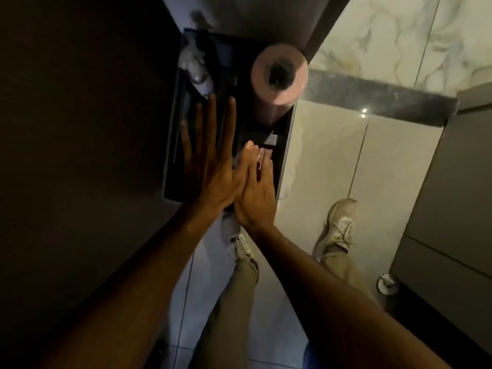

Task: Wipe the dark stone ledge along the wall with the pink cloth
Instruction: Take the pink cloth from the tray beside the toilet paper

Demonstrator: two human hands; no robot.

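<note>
Dim tiled washroom, dark tray [170, 155]: L hand [210, 166] flat, wide grip; R hand [257, 190] flat, empty.

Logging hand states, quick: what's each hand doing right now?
Left hand: open, fingers spread flat, holding nothing.
Right hand: flat, something pink under its fingertips; grip cannot be told.

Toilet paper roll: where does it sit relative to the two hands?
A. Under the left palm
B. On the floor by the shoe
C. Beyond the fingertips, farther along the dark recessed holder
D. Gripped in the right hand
C: the toilet paper roll sits past the fingertips of the left hand and right hand, untouched by either.
</note>
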